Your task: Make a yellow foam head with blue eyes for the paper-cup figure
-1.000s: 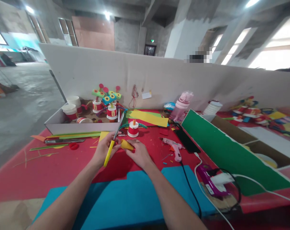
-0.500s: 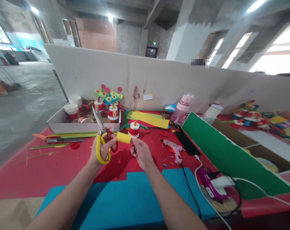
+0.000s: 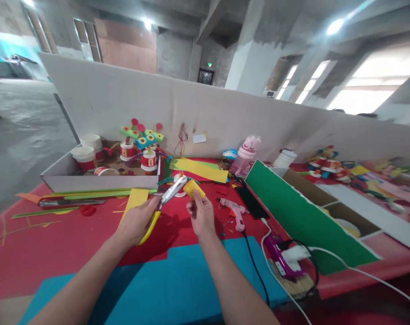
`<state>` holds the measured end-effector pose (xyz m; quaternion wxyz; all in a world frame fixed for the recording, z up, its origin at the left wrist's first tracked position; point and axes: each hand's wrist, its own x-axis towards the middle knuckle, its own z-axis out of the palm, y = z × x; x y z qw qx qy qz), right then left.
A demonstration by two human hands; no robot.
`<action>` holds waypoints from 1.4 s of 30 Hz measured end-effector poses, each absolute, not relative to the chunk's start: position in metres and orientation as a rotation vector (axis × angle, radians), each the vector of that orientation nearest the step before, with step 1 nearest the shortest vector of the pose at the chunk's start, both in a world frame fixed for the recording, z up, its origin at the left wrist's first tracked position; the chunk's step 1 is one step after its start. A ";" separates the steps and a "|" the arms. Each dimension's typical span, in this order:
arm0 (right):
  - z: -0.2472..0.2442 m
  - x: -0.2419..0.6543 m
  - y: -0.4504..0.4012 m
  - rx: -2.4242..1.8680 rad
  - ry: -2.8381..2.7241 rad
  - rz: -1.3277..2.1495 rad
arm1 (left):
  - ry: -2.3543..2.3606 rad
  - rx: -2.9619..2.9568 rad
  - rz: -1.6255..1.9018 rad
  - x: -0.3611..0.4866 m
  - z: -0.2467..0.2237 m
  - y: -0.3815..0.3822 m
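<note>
My left hand (image 3: 137,222) is closed on the yellow-handled scissors (image 3: 167,196), whose blades point up and to the right. Between the fingertips of my right hand (image 3: 202,215) is a small yellow paper roll (image 3: 193,188), just right of the blades. Behind the blades stands a red and white paper cup (image 3: 179,180) with green spring-like paper arms, partly hidden. A yellow paper strip (image 3: 137,197) lies beyond my left hand on the red tabletop (image 3: 72,243).
A white box (image 3: 100,183) with cups and paper figures sits at the back left. To the right are a pink glue gun (image 3: 237,213), a black phone (image 3: 252,201), a purple power strip (image 3: 282,259) with cables and a green-sided box (image 3: 303,216).
The yellow roll has left my left fingertips and is in my right hand alone. My left hand has turned over, with the scissor blades swung toward the right. The view has shifted right.
</note>
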<state>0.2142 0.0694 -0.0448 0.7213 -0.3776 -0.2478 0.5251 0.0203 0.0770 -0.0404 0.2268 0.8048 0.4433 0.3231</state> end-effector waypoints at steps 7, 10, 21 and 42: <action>-0.044 0.217 0.071 -0.730 -0.507 1.185 | 1.355 2.585 0.516 0.030 -0.046 0.070; -0.046 0.217 0.071 -0.712 -0.528 1.194 | 1.393 2.615 0.469 0.030 -0.045 0.070; -0.048 0.215 0.069 -0.707 -0.602 1.215 | 1.421 2.656 0.346 0.029 -0.040 0.069; -0.050 0.214 0.070 -0.684 -0.597 1.221 | 1.408 2.739 0.277 0.027 -0.041 0.070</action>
